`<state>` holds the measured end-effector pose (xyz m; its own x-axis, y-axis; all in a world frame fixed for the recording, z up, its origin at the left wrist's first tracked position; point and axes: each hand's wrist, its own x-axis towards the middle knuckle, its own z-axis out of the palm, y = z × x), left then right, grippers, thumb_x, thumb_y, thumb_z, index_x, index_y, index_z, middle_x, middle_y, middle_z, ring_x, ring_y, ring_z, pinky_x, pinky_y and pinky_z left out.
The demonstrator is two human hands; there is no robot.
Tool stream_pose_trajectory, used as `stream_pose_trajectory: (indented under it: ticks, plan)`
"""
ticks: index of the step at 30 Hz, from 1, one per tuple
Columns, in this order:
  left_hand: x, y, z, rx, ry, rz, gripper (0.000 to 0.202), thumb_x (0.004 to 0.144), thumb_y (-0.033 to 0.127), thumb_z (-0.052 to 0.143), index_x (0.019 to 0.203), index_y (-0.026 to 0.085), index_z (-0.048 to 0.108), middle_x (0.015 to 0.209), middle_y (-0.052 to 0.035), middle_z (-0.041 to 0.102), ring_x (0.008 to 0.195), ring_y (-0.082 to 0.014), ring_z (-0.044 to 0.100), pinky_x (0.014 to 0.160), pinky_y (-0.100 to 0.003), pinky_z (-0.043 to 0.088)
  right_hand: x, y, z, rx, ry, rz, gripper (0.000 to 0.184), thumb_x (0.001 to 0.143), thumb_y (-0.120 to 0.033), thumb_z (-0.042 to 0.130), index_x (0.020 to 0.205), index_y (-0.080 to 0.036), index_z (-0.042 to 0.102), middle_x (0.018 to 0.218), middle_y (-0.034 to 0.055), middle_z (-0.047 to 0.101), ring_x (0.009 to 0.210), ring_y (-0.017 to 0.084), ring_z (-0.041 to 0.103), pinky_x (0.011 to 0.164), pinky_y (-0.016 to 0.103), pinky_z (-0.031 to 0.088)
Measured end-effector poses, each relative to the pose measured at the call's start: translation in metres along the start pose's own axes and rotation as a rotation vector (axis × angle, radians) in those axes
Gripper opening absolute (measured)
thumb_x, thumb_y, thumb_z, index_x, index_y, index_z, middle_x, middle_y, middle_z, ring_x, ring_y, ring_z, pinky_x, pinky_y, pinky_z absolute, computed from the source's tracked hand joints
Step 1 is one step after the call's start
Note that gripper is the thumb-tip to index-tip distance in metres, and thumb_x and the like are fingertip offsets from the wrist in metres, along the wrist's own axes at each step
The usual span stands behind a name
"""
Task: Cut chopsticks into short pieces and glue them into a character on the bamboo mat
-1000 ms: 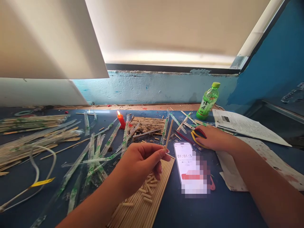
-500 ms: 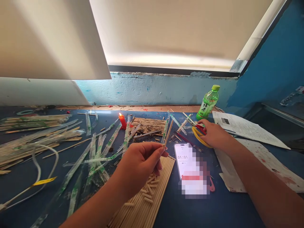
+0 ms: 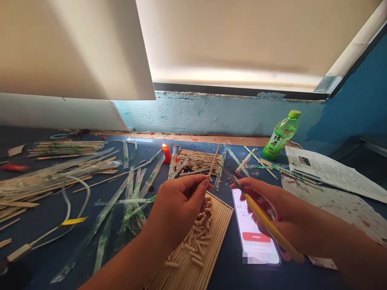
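My left hand (image 3: 178, 205) pinches a thin wooden stick (image 3: 213, 162) upright between thumb and fingertips, above a flat mat of glued sticks (image 3: 196, 257) strewn with short cut pieces. My right hand (image 3: 272, 205) is closed round yellow-and-red-handled cutting pliers (image 3: 266, 219), jaws pointing left toward the stick and a short way from it. Under the right hand lies a phone (image 3: 254, 233) showing a timer.
A lit red candle (image 3: 166, 153) stands beside a second stick mat (image 3: 196, 160). Plastic chopstick wrappers and loose sticks (image 3: 60, 177) cover the left of the blue table. A green bottle (image 3: 281, 135) and printed papers (image 3: 329, 171) are at the right, a white cable (image 3: 65, 213) at the left.
My right hand picked the pliers up from the table at the right and brought them in over the phone, toward the stick. My left hand kept holding the stick.
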<state>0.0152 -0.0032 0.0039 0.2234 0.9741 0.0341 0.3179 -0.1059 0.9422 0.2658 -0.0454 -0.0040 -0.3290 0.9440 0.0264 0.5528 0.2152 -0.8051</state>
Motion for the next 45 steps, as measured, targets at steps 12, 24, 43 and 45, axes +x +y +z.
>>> stream_pose_trajectory:
  ticks: [12,24,43,45]
  plan:
    - [-0.007,-0.006,0.005,0.232,-0.089,0.178,0.028,0.097,0.034,0.053,0.08,0.02,0.07,0.061,0.002,0.06,0.057,-0.014,0.052,0.054,-0.026,0.038,0.002,-0.017,0.015,-0.21,-0.049,-0.041,0.05,0.089,-0.035,0.068,0.138,-0.034,0.056,0.115,0.0049,0.071,0.079,0.018,0.069,0.067,0.027,0.058]
    - [-0.006,-0.013,0.008,0.378,0.088,0.466,0.017,0.094,0.02,0.06,0.093,0.017,0.076,0.075,0.0006,0.073,0.063,-0.0132,0.063,0.063,-0.025,0.044,0.004,-0.027,0.019,-0.184,-0.007,0.045,0.049,0.087,-0.038,0.068,0.135,-0.029,0.06,0.11,0.0055,0.073,0.077,0.02,0.069,0.06,0.028,0.055]
    - [-0.007,-0.019,0.007,0.521,0.081,0.573,0.019,0.096,0.015,0.053,0.093,0.014,0.072,0.083,-0.004,0.071,0.076,-0.0171,0.068,0.07,-0.027,0.046,0.009,-0.032,0.025,-0.214,0.004,0.033,0.039,0.087,-0.044,0.069,0.121,-0.026,0.066,0.096,0.0042,0.073,0.069,0.018,0.064,0.056,0.027,0.049]
    - [-0.007,-0.019,0.007,0.527,0.074,0.568,0.019,0.097,0.015,0.052,0.092,0.014,0.071,0.082,-0.0038,0.071,0.074,-0.0169,0.067,0.069,-0.028,0.046,0.01,-0.033,0.025,-0.214,0.0,0.029,0.035,0.088,-0.043,0.068,0.118,-0.025,0.067,0.092,0.0034,0.073,0.067,0.017,0.062,0.055,0.026,0.048]
